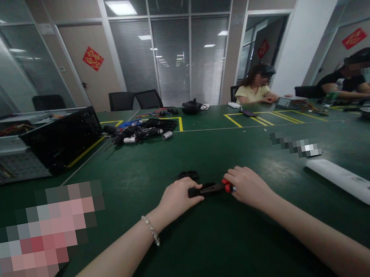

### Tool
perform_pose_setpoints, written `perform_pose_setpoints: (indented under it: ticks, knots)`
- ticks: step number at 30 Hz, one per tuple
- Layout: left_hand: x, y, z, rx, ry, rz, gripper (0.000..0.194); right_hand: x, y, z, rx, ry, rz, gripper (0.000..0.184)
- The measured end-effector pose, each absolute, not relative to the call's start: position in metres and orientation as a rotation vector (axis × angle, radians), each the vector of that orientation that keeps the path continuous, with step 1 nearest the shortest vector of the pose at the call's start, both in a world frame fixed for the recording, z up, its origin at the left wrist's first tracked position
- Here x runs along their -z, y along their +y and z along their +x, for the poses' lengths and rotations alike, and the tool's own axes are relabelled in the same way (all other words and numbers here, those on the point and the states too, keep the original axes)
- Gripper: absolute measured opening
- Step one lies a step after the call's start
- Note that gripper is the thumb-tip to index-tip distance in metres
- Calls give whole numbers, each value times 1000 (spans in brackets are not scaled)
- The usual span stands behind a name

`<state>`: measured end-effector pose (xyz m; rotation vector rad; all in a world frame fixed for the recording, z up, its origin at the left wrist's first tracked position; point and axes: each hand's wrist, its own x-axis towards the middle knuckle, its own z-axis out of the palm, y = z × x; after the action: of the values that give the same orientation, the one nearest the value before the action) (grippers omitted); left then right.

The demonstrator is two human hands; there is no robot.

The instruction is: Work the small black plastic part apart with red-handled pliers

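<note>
Both my hands rest on the green table (204, 245) in front of me, closed round a small black tool with a red end (215, 188) that lies between them. My left hand (176, 198), with a bead bracelet on the wrist, grips the black end. My right hand (247, 186) pinches the red end. A small black part (187, 175) lies on the table just beyond my left hand, apart from it.
An open computer case (28, 144) stands at the far left. A pile of black cables and parts (140, 131) lies beyond the middle. A long white device (352, 181) lies at the right. Two people sit working at the far right.
</note>
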<state>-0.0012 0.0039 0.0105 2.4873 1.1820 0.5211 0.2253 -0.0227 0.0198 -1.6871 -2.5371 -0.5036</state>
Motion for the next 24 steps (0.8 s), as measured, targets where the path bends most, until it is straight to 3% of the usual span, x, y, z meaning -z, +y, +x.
perform_pose_setpoints:
  ticks: [13, 24]
  knots:
    - [-14, 2, -1, -474, 1188, 2481, 32, -21, -24, 223, 418, -2533, -1734, 29]
    - [-12, 3, -1, -505, 1174, 2500, 32, -20, -24, 223, 539, -2538, -1687, 29]
